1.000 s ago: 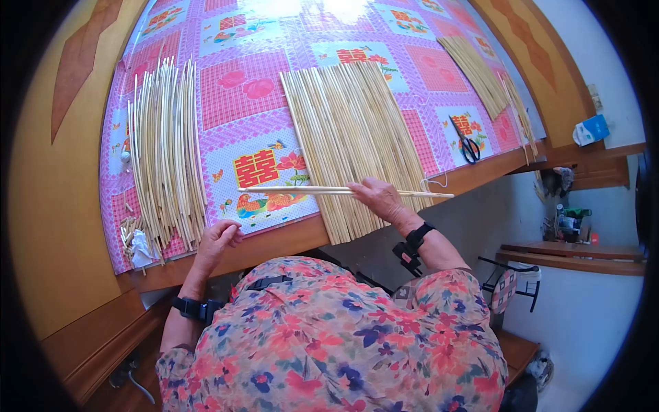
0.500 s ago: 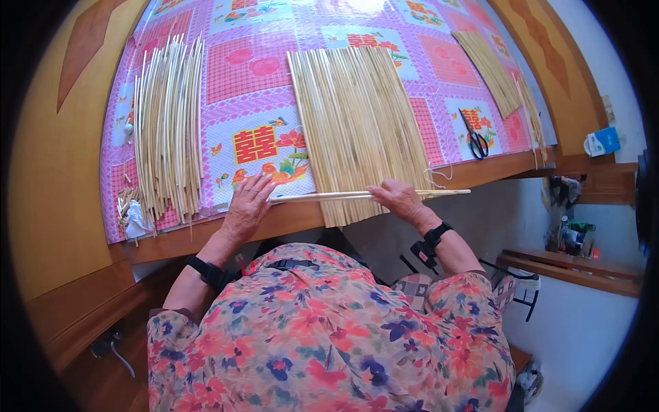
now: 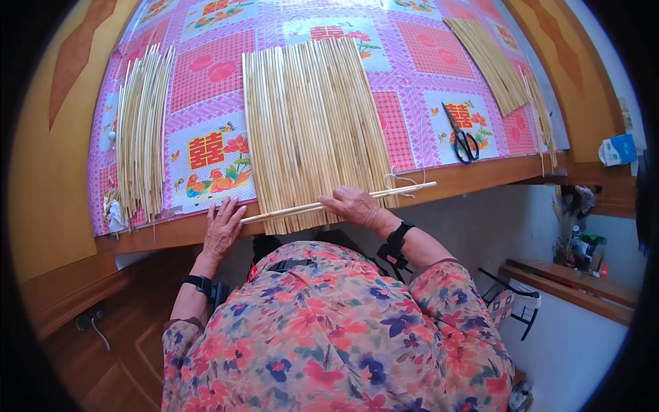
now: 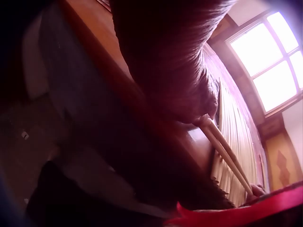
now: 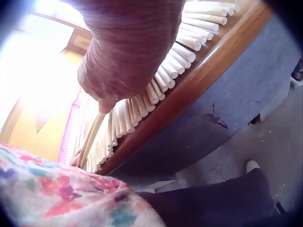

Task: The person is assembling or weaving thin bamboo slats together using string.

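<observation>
A pair of thin pale stalks (image 3: 292, 210) lies crosswise over the near end of a mat of stalks (image 3: 312, 130). My right hand (image 3: 353, 207) grips the pair around its middle, fingers curled over it, with the far end sticking out to the right. At the left, my left hand (image 3: 221, 230) has its fingers extended at the table edge. In the left wrist view, the ends of the two stalks (image 4: 225, 153) meet the base of that hand. The right wrist view shows cut stalk ends lined up along the table edge.
Loose stalks (image 3: 143, 137) lie in a pile at the left. Black-handled scissors (image 3: 465, 145), a second mat (image 3: 484, 65) and some thin sticks (image 3: 539, 117) are at the right. White string (image 3: 398, 184) lies by the mat's right corner. A patterned cloth (image 3: 206, 75) covers the wooden table.
My left hand has moved forward from the table edge to the stalks' left end, fingers now straightened. The right hand keeps hold of the stalks, which have come nearer the table edge. The view has shifted.
</observation>
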Demonstrator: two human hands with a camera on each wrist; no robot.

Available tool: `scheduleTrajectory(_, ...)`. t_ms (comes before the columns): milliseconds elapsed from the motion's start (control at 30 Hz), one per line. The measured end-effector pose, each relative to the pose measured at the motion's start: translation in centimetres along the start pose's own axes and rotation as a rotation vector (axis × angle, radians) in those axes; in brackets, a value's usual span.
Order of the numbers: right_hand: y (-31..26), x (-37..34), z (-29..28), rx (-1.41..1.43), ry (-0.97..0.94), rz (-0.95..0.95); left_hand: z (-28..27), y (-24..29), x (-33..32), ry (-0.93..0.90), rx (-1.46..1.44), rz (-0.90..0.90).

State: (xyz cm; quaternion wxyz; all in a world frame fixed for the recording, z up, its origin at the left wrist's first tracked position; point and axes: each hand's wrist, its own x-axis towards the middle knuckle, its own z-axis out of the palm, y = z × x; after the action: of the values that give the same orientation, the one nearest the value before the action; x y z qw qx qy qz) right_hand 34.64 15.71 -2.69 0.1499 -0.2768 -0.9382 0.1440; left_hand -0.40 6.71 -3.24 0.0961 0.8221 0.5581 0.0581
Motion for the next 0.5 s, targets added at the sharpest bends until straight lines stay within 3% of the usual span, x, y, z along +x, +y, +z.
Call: scheduleTrajectory(500, 0.7, -0.8, 1.1, 0.02, -0.005, -0.092, 0.0, 1.9, -1.0, 0.021, -0.061, -0.134)
